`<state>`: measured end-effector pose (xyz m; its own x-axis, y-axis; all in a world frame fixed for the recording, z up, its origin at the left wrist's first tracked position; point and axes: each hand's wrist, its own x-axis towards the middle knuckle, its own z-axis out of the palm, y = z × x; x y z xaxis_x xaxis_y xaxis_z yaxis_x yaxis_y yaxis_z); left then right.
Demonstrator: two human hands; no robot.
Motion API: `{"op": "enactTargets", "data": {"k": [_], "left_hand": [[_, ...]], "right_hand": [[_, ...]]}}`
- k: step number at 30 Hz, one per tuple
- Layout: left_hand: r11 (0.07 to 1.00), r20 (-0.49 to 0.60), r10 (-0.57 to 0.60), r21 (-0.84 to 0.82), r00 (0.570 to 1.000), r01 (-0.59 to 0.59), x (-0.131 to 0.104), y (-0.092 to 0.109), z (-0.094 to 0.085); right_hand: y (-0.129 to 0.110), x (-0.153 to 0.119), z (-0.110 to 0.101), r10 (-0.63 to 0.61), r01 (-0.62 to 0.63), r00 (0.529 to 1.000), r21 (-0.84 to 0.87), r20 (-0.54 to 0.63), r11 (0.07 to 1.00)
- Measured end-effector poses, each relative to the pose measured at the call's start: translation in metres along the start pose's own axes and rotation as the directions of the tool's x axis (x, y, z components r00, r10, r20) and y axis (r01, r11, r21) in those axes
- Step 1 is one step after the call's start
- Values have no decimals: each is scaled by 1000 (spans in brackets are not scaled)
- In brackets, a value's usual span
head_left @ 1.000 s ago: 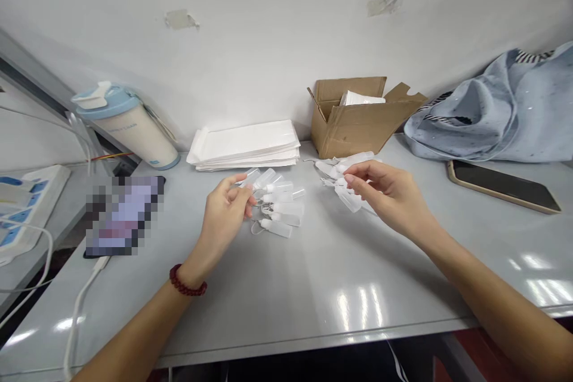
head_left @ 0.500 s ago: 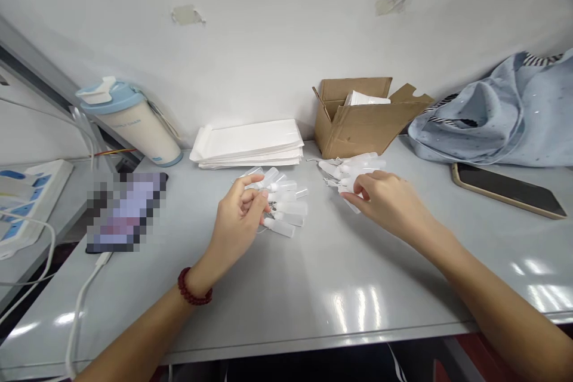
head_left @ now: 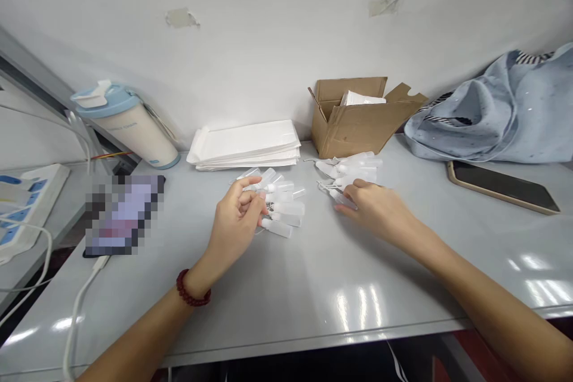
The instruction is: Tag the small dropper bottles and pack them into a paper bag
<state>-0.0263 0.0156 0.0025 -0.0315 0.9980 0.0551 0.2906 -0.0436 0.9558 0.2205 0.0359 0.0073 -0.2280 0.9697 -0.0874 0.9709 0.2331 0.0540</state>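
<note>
Small translucent plastic bottles with thin cords lie in two groups on the grey table. My left hand [head_left: 239,209] is closed at the cord ends of the left group [head_left: 287,209], which fans out to the right from under its fingers. A red bead bracelet [head_left: 191,288] circles that wrist. At the right group [head_left: 356,166], my right hand [head_left: 371,203] has its thumb and fingers around one small bottle [head_left: 344,198] at the near side. Part of this bottle is hidden by the fingers.
Behind the left group lies a stack of white envelopes [head_left: 246,142]. An opened cardboard box [head_left: 353,128] holds white packets. A tumbler [head_left: 138,128], a phone on a cable [head_left: 128,209] and a power strip [head_left: 31,203] are leftward; another phone [head_left: 501,185] and a blue bag [head_left: 487,116] are rightward.
My right hand has shifted slightly towards me, and its thumb and fingers have parted a little around the small bottle. My left hand has stayed with the left group.
</note>
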Motion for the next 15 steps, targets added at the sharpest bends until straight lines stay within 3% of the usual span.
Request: {"op": "enactTargets", "data": {"k": [6,15], "left_hand": [[1000,12,0,-4,1000,0,-1,1,0],[1000,52,-14,23,999,13,-3,4,1]], "right_hand": [[-3,-4,-3,10,17,995,270,-99,963],[-7,-12,-11,-8,119,984,620,-179,775]]}}
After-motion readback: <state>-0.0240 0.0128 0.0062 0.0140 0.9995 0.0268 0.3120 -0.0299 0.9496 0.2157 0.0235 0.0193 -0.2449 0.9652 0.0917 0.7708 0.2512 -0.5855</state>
